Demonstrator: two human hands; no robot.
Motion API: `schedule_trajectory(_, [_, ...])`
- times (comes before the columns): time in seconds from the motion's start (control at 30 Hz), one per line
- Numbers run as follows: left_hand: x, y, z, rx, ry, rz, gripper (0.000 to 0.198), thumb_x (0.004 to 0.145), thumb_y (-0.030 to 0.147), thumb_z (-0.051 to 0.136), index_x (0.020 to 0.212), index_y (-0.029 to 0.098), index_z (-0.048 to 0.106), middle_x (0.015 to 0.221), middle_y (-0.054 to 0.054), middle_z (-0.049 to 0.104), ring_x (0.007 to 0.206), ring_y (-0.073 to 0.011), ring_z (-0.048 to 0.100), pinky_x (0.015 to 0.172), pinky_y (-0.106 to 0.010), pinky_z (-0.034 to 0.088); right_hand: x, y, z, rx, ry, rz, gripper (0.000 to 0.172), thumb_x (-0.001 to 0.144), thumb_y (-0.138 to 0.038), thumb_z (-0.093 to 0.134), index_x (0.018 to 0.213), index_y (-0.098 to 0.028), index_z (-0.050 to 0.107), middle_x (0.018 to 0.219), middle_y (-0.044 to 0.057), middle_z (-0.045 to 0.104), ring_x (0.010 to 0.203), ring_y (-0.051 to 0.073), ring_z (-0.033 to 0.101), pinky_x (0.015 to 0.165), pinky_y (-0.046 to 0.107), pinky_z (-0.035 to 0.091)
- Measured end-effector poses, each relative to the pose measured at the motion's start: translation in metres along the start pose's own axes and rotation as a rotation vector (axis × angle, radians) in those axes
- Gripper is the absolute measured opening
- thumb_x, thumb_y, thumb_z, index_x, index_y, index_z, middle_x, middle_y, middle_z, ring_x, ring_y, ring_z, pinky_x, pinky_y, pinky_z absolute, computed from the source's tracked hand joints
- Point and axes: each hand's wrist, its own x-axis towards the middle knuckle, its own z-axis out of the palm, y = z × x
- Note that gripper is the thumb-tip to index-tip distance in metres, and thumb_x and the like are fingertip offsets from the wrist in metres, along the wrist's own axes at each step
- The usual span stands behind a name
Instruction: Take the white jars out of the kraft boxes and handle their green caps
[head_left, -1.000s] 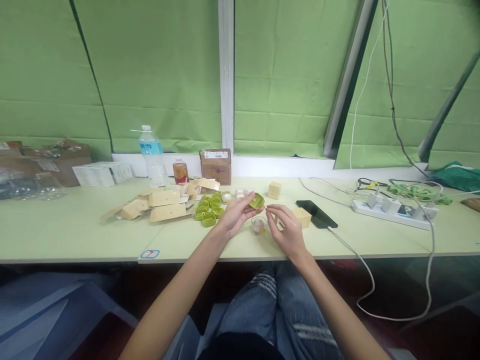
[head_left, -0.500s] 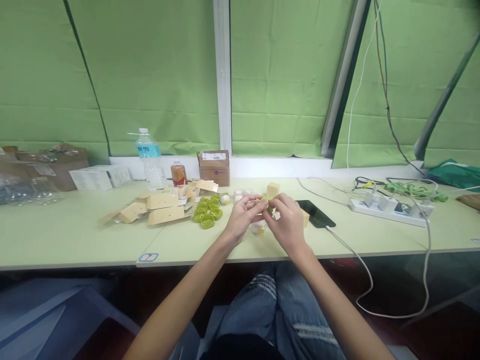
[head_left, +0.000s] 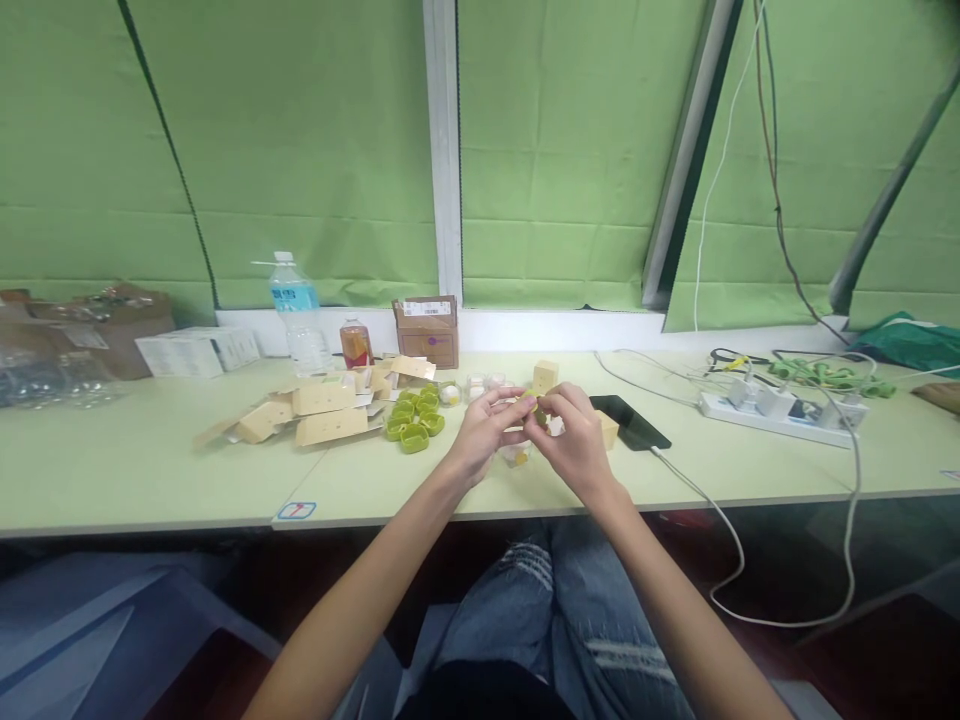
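Above the table, my left hand point(head_left: 486, 432) and my right hand point(head_left: 574, 440) meet with their fingertips around a small green plastic piece point(head_left: 534, 408). Both hands are closed on it, and the fingers cover most of its shape. Below them on the table lies a small clear wrapped item with a yellow spot point(head_left: 516, 454), partly hidden by my hands. A cluster of green plastic cups point(head_left: 414, 437) sits left of my left hand. Behind my right hand stands a small cream box point(head_left: 546, 376); another cream box point(head_left: 609, 430) is to its right.
Flat cream cartons point(head_left: 330, 427) are heaped on the left, with a water bottle point(head_left: 298, 310), a reddish bottle point(head_left: 356, 344) and a brown box point(head_left: 426, 332) behind. A black tablet point(head_left: 631, 424) with a white cable and a power strip point(head_left: 784, 420) lie on the right.
Both hands stay together on the green piece, with only slight finger movement. The view has shifted a little; objects on the table stay where they were.
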Motion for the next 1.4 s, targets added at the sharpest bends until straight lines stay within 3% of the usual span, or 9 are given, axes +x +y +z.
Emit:
schedule_trajectory(0.33, [0.001, -0.006, 0.005, -0.236, 0.032, 0.001, 0.023, 0.085, 0.021, 0.077, 0.101, 0.013, 0.063, 0.092, -0.006, 0.071, 0.080, -0.0166, 0.073, 0.082, -0.033, 0.060, 0.000, -0.004, -0.006, 0.019, -0.048, 0.001, 0.010, 0.091, -0.014, 0.058, 0.084, -0.022, 0.057, 0.083, 0.004, 0.058, 0.080, 0.020, 0.058, 0.076, 0.036, 0.049])
schedule_trajectory(0.53, [0.007, -0.006, 0.000, -0.327, 0.181, 0.017, 0.012, 0.101, 0.021, 0.053, 0.106, 0.012, 0.059, 0.097, -0.011, 0.073, 0.085, -0.0182, 0.074, 0.088, -0.037, 0.061, -0.001, -0.007, -0.008, 0.009, -0.033, 0.025, 0.010, 0.090, -0.014, 0.058, 0.084, -0.022, 0.057, 0.084, 0.003, 0.059, 0.083, 0.020, 0.060, 0.078, 0.036, 0.048])
schedule_trajectory(0.8, [0.000, -0.002, 0.002, -0.280, -0.018, -0.173, 0.019, 0.101, 0.023, 0.051, 0.094, 0.012, 0.065, 0.080, -0.006, 0.069, 0.067, -0.0158, 0.070, 0.070, -0.031, 0.063, 0.009, -0.008, -0.004, -0.096, -0.188, 0.057, 0.008, 0.087, -0.017, 0.064, 0.081, -0.021, 0.062, 0.088, 0.003, 0.065, 0.088, 0.021, 0.063, 0.080, 0.037, 0.040])
schedule_trajectory(0.93, [-0.001, -0.002, 0.001, -0.278, -0.038, -0.201, 0.024, 0.101, 0.030, 0.052, 0.096, 0.010, 0.065, 0.081, -0.008, 0.070, 0.071, -0.0163, 0.071, 0.079, -0.034, 0.064, 0.010, -0.010, -0.010, -0.029, -0.296, 0.116, 0.009, 0.089, -0.017, 0.064, 0.082, -0.022, 0.066, 0.092, 0.003, 0.067, 0.093, 0.022, 0.065, 0.082, 0.038, 0.042])
schedule_trajectory(1.0, [0.000, -0.001, -0.004, -0.233, -0.057, -0.179, 0.019, 0.100, 0.026, 0.055, 0.096, 0.010, 0.065, 0.088, -0.009, 0.072, 0.075, -0.0156, 0.072, 0.084, -0.033, 0.063, 0.011, -0.013, -0.015, 0.058, -0.274, 0.112, 0.008, 0.091, -0.017, 0.063, 0.088, -0.022, 0.069, 0.097, 0.005, 0.068, 0.097, 0.022, 0.066, 0.084, 0.038, 0.046])
schedule_trajectory(1.1, [0.003, 0.002, -0.022, 0.001, -0.015, -0.145, 0.016, 0.096, 0.028, 0.061, 0.102, 0.013, 0.065, 0.094, -0.009, 0.071, 0.074, -0.0171, 0.072, 0.082, -0.035, 0.062, 0.013, -0.014, -0.025, 0.145, -0.163, 0.091, 0.011, 0.094, -0.020, 0.059, 0.093, -0.022, 0.070, 0.101, 0.007, 0.069, 0.098, 0.022, 0.067, 0.087, 0.038, 0.050])
schedule_trajectory(1.2, [0.009, 0.003, -0.050, 0.615, 0.144, -0.113, 0.021, 0.094, 0.037, 0.061, 0.100, 0.018, 0.067, 0.078, -0.005, 0.068, 0.059, -0.0197, 0.069, 0.067, -0.034, 0.058, 0.014, -0.001, -0.039, 0.093, -0.114, 0.106, 0.012, 0.095, -0.021, 0.058, 0.090, -0.021, 0.070, 0.101, 0.008, 0.069, 0.097, 0.023, 0.067, 0.089, 0.039, 0.052])
schedule_trajectory(1.3, [0.015, 0.001, -0.075, 1.146, 0.263, -0.024, 0.020, 0.093, 0.027, 0.052, 0.083, 0.019, 0.066, 0.070, -0.006, 0.066, 0.069, -0.0249, 0.069, 0.071, -0.034, 0.052, 0.009, 0.028, -0.054, -0.033, -0.229, 0.179, 0.012, 0.092, -0.023, 0.060, 0.088, -0.021, 0.071, 0.101, 0.008, 0.069, 0.098, 0.025, 0.067, 0.090, 0.042, 0.053])
schedule_trajectory(1.4, [0.018, -0.004, -0.084, 1.276, 0.300, 0.015, 0.015, 0.087, 0.017, 0.055, 0.074, 0.018, 0.064, 0.082, -0.010, 0.071, 0.090, -0.0299, 0.068, 0.083, -0.036, 0.049, -0.004, 0.059, -0.065, -0.196, -0.446, 0.250, 0.017, 0.087, -0.024, 0.063, 0.100, -0.020, 0.073, 0.110, 0.012, 0.069, 0.106, 0.029, 0.066, 0.094, 0.048, 0.053])
